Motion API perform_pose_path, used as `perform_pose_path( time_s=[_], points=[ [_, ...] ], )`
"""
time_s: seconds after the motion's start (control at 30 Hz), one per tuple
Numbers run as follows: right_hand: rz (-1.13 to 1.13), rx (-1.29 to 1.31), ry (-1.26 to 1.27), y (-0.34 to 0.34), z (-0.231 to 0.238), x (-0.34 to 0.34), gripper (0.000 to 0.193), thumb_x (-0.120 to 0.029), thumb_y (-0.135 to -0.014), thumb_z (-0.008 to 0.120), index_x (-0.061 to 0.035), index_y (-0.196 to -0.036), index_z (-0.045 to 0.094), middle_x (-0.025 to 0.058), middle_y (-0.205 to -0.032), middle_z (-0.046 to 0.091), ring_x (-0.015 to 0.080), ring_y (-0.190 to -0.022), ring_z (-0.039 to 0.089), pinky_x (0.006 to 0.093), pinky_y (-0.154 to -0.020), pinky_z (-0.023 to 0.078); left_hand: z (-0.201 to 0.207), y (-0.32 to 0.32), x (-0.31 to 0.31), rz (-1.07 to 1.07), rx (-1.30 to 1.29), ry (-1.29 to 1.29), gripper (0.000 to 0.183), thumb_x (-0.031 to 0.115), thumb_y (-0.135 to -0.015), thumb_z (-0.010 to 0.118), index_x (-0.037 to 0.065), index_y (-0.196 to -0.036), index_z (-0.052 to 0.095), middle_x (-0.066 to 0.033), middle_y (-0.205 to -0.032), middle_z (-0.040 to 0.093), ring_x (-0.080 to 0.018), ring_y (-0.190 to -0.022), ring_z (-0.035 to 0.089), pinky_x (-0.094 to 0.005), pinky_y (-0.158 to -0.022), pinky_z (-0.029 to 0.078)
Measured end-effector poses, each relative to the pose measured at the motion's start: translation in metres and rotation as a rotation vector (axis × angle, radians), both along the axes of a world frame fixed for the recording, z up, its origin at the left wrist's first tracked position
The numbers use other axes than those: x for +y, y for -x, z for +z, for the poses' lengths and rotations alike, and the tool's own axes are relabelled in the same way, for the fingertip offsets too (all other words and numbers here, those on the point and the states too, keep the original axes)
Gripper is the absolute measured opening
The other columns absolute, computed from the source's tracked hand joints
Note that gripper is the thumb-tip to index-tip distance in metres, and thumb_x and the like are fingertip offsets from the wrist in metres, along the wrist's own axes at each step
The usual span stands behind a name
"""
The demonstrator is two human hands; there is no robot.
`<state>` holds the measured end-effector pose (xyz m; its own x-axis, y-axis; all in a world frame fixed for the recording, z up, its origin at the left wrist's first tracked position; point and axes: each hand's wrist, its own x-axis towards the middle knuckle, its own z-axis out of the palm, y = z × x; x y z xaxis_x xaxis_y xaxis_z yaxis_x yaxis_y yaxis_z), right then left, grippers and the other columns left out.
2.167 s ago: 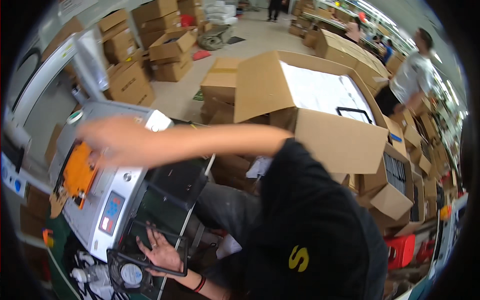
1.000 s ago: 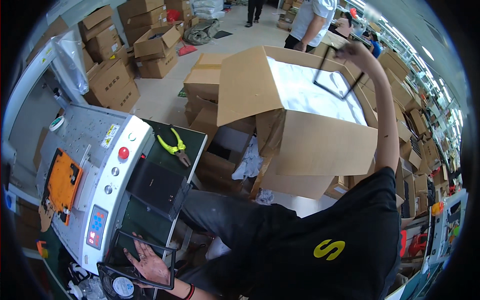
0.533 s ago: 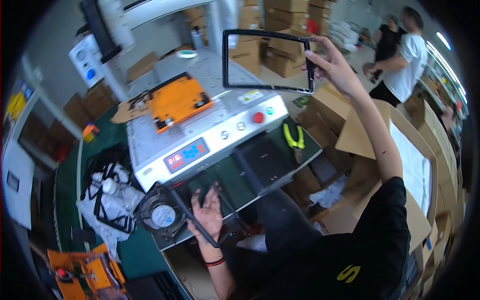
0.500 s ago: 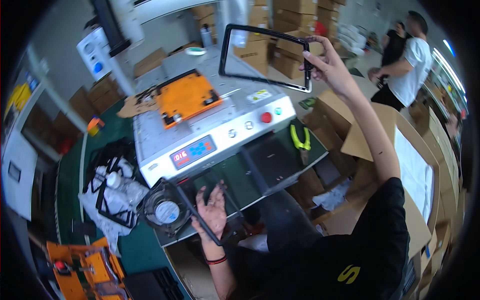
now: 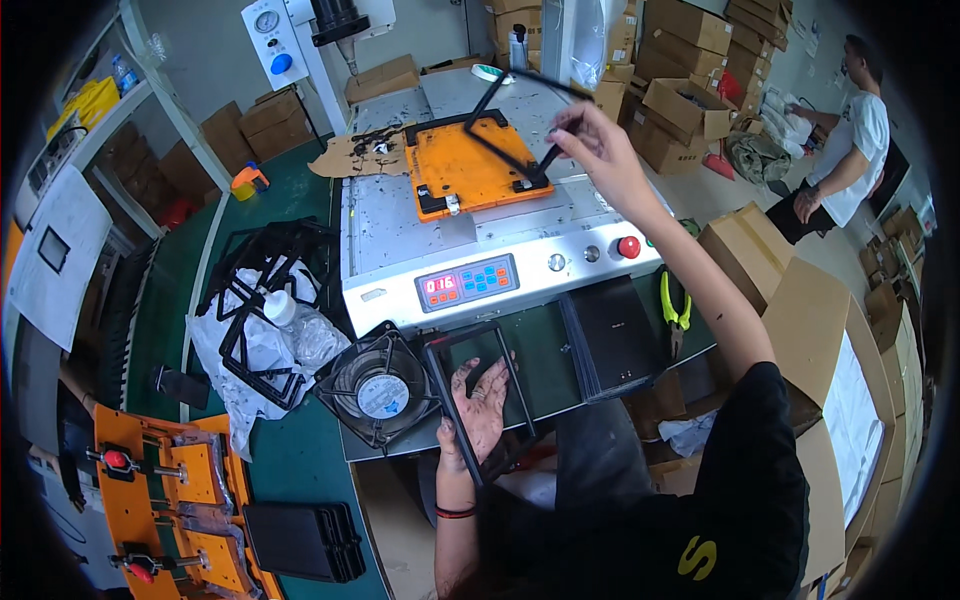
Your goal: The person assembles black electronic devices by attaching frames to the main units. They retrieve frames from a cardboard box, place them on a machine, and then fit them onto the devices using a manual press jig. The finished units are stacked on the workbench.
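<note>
My right hand (image 5: 598, 155) pinches a thin black rectangular frame (image 5: 503, 153) by one side, tilted over the orange fixture plate (image 5: 470, 170) on the machine bed. Whether the frame touches the plate I cannot tell. Black corner blocks sit on the plate. Lower down, my left hand (image 5: 482, 412) holds a second black rectangular frame (image 5: 455, 410), palm up. One long bar passes between its thumb and fingers, and the smudged fingers show through the opening. Just left of this hand stands a round fan (image 5: 383, 395) in a black housing.
The machine's front panel (image 5: 467, 283) has a lit display and a red button (image 5: 628, 247). Stacked black panels (image 5: 615, 340) lie beside yellow-green pliers (image 5: 675, 312). More black frames and a clear bottle (image 5: 315, 330) sit left. Orange clamp fixtures (image 5: 170, 490) are lower left, cartons (image 5: 830, 350) right. A person (image 5: 850, 140) stands behind.
My right hand has brought its frame left and down, from beside the machine to over the orange plate. The left hand keeps its frame. The whole view has shifted.
</note>
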<state>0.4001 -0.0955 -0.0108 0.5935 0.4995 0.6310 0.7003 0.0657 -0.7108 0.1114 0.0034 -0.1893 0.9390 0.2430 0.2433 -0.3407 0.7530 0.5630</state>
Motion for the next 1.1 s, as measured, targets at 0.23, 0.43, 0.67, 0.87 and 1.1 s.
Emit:
perform_pose_path(
  time_s=[0.23,0.43,0.67,0.87,1.1],
  points=[
    [-0.249,-0.952,0.270,0.015,0.009,0.019,0.044,-0.015,-0.082,0.064,-0.0125,-0.123,0.050,0.0102,-0.077,0.061,0.0273,-0.074,0.062,0.0362,-0.062,0.051,-0.004,-0.002,0.002,-0.006,0.013,0.036,0.099,0.065,-0.068,0.069,0.010,-0.139,0.027,-0.0371,-0.143,0.018,-0.0397,-0.136,0.024,-0.0390,-0.116,0.016],
    [-0.181,-1.075,0.304,0.027,-0.016,0.030,0.029,-0.014,-0.075,0.065,-0.0091,-0.103,0.063,0.0043,-0.077,0.061,0.0203,-0.077,0.062,0.0309,-0.062,0.052,-0.002,-0.002,0.002,0.003,0.000,0.028,0.100,0.066,-0.069,0.067,0.009,-0.140,0.026,-0.0375,-0.143,0.017,-0.0398,-0.136,0.024,-0.0384,-0.115,0.016],
    [-0.275,-0.945,0.292,0.051,0.001,0.028,0.023,-0.011,-0.078,0.063,-0.0118,-0.101,0.066,0.0068,-0.081,0.063,0.0206,-0.072,0.063,0.0311,-0.065,0.053,0.000,0.001,0.002,-0.006,0.010,-0.013,0.099,0.066,-0.070,0.066,0.009,-0.140,0.026,-0.0376,-0.143,0.018,-0.0394,-0.137,0.023,-0.0380,-0.115,0.017],
    [-0.205,-0.705,0.101,0.029,0.023,0.029,0.020,-0.008,-0.085,0.062,-0.0022,-0.104,0.062,0.0163,-0.084,0.065,0.0254,-0.068,0.065,0.0323,-0.061,0.053,0.001,-0.001,0.001,-0.009,-0.012,-0.015,0.098,0.065,-0.070,0.067,0.009,-0.140,0.026,-0.0374,-0.143,0.018,-0.0392,-0.136,0.025,-0.0384,-0.115,0.017],
    [-0.096,-0.448,0.247,0.046,0.001,0.022,0.024,-0.011,-0.083,0.065,0.0041,-0.102,0.062,0.0198,-0.088,0.066,0.0300,-0.074,0.067,0.0350,-0.065,0.054,-0.005,-0.002,0.002,0.004,-0.015,0.001,0.098,0.066,-0.070,0.066,0.009,-0.140,0.026,-0.0370,-0.143,0.019,-0.0394,-0.135,0.026,-0.0390,-0.115,0.016]
  ],
)
